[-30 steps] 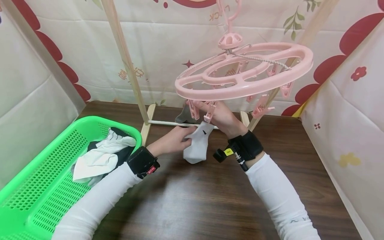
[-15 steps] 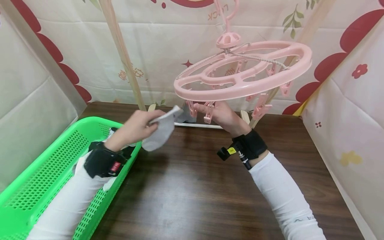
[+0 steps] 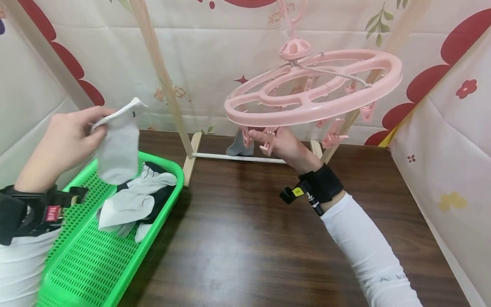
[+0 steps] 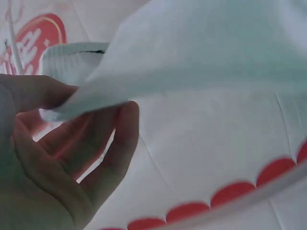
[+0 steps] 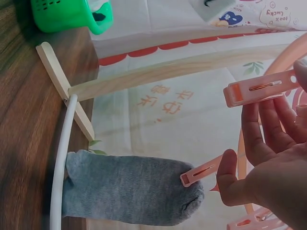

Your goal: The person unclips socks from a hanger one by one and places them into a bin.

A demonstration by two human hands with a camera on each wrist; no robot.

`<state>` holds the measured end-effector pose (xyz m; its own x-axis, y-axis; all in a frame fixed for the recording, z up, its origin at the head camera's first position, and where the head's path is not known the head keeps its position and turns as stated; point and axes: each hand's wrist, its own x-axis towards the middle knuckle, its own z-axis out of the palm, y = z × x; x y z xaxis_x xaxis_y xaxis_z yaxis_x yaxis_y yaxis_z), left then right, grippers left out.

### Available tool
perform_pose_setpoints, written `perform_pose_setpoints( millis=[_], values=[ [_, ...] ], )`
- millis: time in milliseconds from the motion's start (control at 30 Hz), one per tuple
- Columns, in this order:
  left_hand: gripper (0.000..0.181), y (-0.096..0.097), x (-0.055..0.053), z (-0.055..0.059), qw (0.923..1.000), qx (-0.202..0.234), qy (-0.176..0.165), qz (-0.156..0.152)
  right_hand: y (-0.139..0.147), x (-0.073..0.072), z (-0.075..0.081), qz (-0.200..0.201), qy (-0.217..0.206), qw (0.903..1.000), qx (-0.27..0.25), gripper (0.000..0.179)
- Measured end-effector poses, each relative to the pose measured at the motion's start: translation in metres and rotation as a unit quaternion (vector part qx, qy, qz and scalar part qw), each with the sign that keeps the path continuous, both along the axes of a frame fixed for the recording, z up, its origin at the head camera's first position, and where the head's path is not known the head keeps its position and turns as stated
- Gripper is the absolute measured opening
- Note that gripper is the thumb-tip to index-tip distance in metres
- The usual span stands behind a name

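Note:
My left hand (image 3: 67, 145) pinches a white sock (image 3: 119, 149) by its cuff, thumb on one side and fingers on the other. A small black mark shows near the cuff, and the sock hangs over the green basket. In the right wrist view, my right hand (image 5: 278, 167) holds a pink clothes peg (image 5: 254, 90) near its handle end, with the thumb partly cut off by the frame. Close beside that hand, a grey sock (image 5: 129, 189) hangs from another peg (image 5: 201, 170). The pegs belong to a round pink hanger (image 3: 307, 111), which covers part of my right hand.
A green perforated basket (image 3: 177, 187) at the left contains a heap of white, grey and black cloth items (image 3: 132, 200). Behind stands a wooden frame (image 3: 159, 72) with a white crossbar (image 3: 215, 157). Printed cloth encloses the brown table (image 3: 245, 238).
My left hand has carried the white sock leftward, from under the hanger to over the basket. My right hand has stayed at the pegs, and the grey sock still hangs.

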<state>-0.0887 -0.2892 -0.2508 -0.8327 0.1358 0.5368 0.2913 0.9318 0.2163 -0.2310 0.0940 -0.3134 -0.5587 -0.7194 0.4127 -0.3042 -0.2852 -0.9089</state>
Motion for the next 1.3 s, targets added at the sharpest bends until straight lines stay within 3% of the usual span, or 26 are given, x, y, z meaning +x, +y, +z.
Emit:
perform_pose_setpoints(
  millis=[133, 233, 400, 467, 533, 600, 667, 733, 800, 900, 1000, 1167, 1300],
  values=[
    [0.026, -0.014, 0.001, -0.010, 0.9976, -0.043, -0.051, 0.018, 0.005, 0.000, 0.001, -0.013, 0.008, 0.9999, 0.001, 0.028],
    [0.027, -0.017, -0.001, -0.031, 0.9920, -0.062, -0.110, 0.007, 0.006, -0.001, 0.001, -0.012, 0.010, 0.9999, -0.005, 0.029],
    [0.031, -0.008, -0.010, -0.080, 0.9802, -0.080, -0.153, -0.098, 0.006, -0.001, -0.002, -0.016, 0.015, 0.9997, -0.012, 0.028],
    [0.034, -0.001, -0.013, -0.095, 0.9720, -0.080, -0.178, -0.131, 0.007, 0.000, -0.002, -0.014, 0.008, 0.9998, -0.010, 0.027],
    [0.036, 0.007, -0.015, -0.103, 0.9595, -0.075, -0.231, -0.143, 0.008, 0.001, -0.003, -0.013, 0.004, 0.9999, -0.008, 0.026],
    [0.035, 0.015, -0.018, -0.104, 0.9423, -0.066, -0.291, -0.152, 0.009, 0.002, -0.003, -0.007, -0.005, 0.9999, -0.009, 0.026],
    [0.031, 0.021, -0.022, -0.098, 0.9239, -0.065, -0.345, -0.153, 0.010, 0.003, -0.002, -0.003, -0.006, 0.9999, -0.010, 0.027],
    [0.027, 0.028, -0.028, -0.088, 0.9138, -0.068, -0.369, -0.155, 0.011, 0.003, -0.002, 0.003, -0.012, 0.9998, -0.013, 0.027],
    [0.029, 0.038, -0.036, -0.077, 0.9171, -0.070, -0.360, -0.156, 0.013, 0.004, -0.003, 0.006, -0.020, 0.9997, -0.014, 0.026],
    [0.031, 0.059, -0.050, -0.066, 0.9349, -0.072, -0.311, -0.155, 0.017, 0.006, -0.003, 0.006, -0.034, 0.9993, -0.014, 0.024],
    [0.026, 0.088, -0.070, -0.063, 0.9441, -0.074, -0.284, -0.150, 0.019, 0.009, -0.003, -0.002, -0.044, 0.9989, -0.013, 0.022],
    [0.029, 0.128, -0.108, -0.065, 0.9402, -0.076, -0.284, -0.172, 0.019, 0.015, 0.000, -0.020, -0.034, 0.9992, -0.009, 0.021],
    [0.037, 0.154, -0.135, -0.071, 0.9339, -0.037, -0.297, -0.195, 0.022, 0.018, 0.002, -0.033, -0.025, 0.9992, 0.000, 0.022]
  ],
)
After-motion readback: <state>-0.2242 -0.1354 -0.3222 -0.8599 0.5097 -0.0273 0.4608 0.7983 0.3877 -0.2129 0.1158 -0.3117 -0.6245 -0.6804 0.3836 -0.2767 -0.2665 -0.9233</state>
